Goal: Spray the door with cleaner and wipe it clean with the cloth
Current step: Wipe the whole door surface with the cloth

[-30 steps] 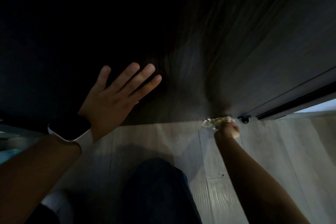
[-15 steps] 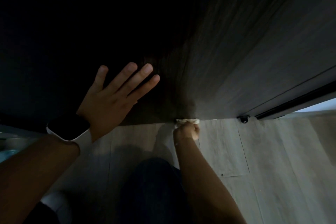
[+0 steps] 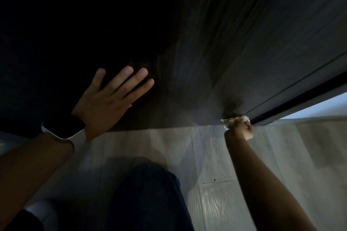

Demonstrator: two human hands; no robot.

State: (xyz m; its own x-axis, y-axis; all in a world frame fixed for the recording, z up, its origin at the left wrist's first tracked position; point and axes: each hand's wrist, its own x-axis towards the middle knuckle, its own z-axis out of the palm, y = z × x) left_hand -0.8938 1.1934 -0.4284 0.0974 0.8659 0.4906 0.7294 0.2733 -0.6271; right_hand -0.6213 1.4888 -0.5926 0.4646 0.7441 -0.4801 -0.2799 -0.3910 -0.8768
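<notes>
A dark wood-grain door (image 3: 216, 47) fills the upper part of the head view, its left side lost in shadow. My left hand (image 3: 109, 97) lies flat on the door's lower part, fingers spread, with a watch on the wrist. Low at the right, my right hand (image 3: 242, 129) grips a pale crumpled cloth (image 3: 233, 119) and presses it against the door's bottom edge, close to the door's right end. No spray bottle is in view.
Pale wood-look floor (image 3: 187, 148) runs below the door. My knee in dark trousers (image 3: 150, 199) is at the bottom centre. A dark door track or frame strip (image 3: 300, 99) slants up at the right, with a bright gap (image 3: 323, 107) beyond it.
My right hand with the cloth swept left along the door's bottom edge, then back right to near the door's end. My left hand stayed flat on the door.
</notes>
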